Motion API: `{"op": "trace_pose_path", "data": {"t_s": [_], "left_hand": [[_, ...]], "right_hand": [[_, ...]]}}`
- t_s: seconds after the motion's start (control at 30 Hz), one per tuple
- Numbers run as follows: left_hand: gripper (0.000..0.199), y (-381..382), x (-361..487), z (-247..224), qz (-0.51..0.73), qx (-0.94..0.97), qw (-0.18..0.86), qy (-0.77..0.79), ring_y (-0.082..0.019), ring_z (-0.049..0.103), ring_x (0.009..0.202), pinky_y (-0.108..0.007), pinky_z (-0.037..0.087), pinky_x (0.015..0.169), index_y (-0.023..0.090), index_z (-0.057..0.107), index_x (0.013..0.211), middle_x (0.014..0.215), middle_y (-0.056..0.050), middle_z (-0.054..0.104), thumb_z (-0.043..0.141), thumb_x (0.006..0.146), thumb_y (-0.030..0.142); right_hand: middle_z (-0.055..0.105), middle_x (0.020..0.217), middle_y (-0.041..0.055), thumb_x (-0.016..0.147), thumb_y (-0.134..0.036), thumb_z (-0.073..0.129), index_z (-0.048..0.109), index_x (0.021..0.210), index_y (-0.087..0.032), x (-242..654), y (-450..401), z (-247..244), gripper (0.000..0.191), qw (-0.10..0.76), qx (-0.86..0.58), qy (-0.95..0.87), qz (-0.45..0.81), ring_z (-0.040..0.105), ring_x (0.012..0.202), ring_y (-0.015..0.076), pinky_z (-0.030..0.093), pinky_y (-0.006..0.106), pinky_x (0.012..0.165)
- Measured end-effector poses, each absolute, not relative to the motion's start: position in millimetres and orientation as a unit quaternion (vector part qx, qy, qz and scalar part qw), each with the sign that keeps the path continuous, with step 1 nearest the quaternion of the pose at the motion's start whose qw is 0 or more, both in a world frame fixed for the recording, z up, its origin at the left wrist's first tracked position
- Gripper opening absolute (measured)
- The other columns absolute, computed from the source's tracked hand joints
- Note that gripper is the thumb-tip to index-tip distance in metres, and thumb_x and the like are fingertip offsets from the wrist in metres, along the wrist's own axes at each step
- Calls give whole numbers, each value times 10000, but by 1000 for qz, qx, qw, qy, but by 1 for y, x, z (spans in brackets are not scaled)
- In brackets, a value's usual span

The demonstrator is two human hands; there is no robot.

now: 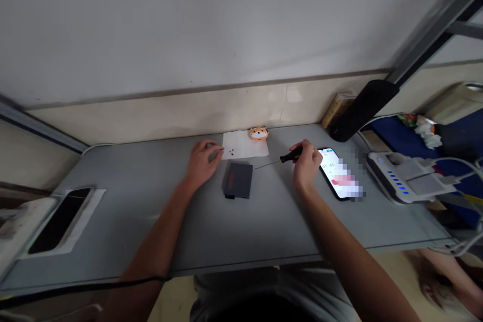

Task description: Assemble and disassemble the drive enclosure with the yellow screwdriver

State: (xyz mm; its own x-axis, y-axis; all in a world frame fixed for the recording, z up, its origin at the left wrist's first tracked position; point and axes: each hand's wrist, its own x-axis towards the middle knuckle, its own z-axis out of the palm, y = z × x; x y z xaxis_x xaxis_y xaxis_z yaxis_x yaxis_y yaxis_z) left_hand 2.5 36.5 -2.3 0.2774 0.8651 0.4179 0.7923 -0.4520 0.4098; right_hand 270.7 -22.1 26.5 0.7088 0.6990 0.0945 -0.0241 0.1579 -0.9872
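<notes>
My right hand point(306, 163) is closed around the black-and-yellow handle of a screwdriver point(290, 155). The thin shaft points left, its tip near the upper right corner of a dark grey box-shaped device point(240, 179) with reddish lettering. That device lies flat on the desk between my hands. At the left edge of a white sheet of paper point(245, 145), my left hand point(204, 161) rests with loosely bent fingers apart, and I see nothing in it. Several tiny dark screws point(232, 152) lie on the paper beside its fingertips. An orange animal-face case point(258, 134) sits at the paper's far edge.
A lit phone point(337, 173) lies right of my right hand. Farther right are a white power strip point(405, 178) with cables and a black cylinder point(362, 110) leaning by a small box point(335, 108). A dark-screened phone point(60, 221) lies at the left on the grey desk point(271, 231).
</notes>
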Motion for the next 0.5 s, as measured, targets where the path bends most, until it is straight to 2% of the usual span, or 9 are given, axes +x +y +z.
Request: {"op": "trace_pose_path", "data": {"t_s": [0.07, 0.13, 0.17, 0.23, 0.3, 0.37, 0.43, 0.5], "left_hand": [[238, 32, -5, 7, 311, 800, 114, 501, -254, 637, 1061, -446, 509, 1021, 245, 753, 1027, 1094, -77, 687, 557, 985, 374], [286, 25, -6, 15, 279, 809, 210, 473, -224, 656, 971, -402, 554, 928, 247, 729, 1109, 1071, -62, 693, 541, 984, 422], [319, 20, -5, 19, 244, 817, 264, 451, -215, 661, 947, -383, 566, 893, 256, 711, 1169, 1085, -56, 695, 553, 978, 456], [416, 10, 3, 23, 179, 828, 347, 401, -223, 667, 1021, -372, 570, 900, 282, 667, 1279, 1215, -62, 680, 631, 931, 508], [500, 1, 16, 24, 151, 841, 347, 386, -260, 643, 1146, -395, 549, 965, 302, 657, 1311, 1324, -73, 642, 713, 868, 527], [582, -6, 30, 23, 130, 840, 312, 425, -299, 624, 1205, -420, 532, 992, 311, 643, 1336, 1330, -83, 645, 761, 826, 563], [664, -12, 41, 22, 111, 822, 279, 484, -328, 651, 1176, -424, 536, 956, 285, 592, 1402, 1219, -99, 710, 730, 846, 620], [660, -15, 45, 23, 78, 788, 251, 558, -343, 703, 1059, -424, 543, 873, 233, 539, 1455, 1069, -115, 758, 594, 942, 645]], "right_hand": [[485, 500, -20, 786, -486, 501, 606, 536, -211, 272, -22, 27, 387, 709, -597, -281, 249, 435, 495, 123, 330, 259, 464], [479, 492, -20, 778, -488, 501, 603, 529, -211, 272, -22, 27, 386, 710, -599, -279, 244, 434, 491, 124, 329, 259, 459], [480, 489, -19, 773, -489, 501, 601, 526, -210, 272, -23, 28, 386, 711, -600, -277, 240, 435, 489, 124, 328, 259, 456], [490, 490, -14, 769, -480, 497, 600, 526, -209, 271, -23, 29, 378, 714, -600, -278, 230, 441, 487, 126, 326, 261, 452], [499, 493, -11, 778, -462, 489, 602, 530, -208, 270, -24, 30, 373, 718, -601, -279, 214, 447, 486, 127, 324, 260, 451], [503, 497, -11, 797, -448, 483, 607, 534, -207, 269, -26, 32, 377, 718, -601, -288, 199, 457, 491, 128, 327, 257, 453], [500, 495, -11, 811, -435, 479, 607, 526, -207, 270, -28, 34, 387, 717, -600, -305, 179, 454, 492, 125, 325, 255, 455], [479, 482, -14, 814, -397, 468, 594, 504, -210, 272, -30, 36, 383, 713, -597, -336, 148, 442, 488, 122, 318, 254, 458]]}}
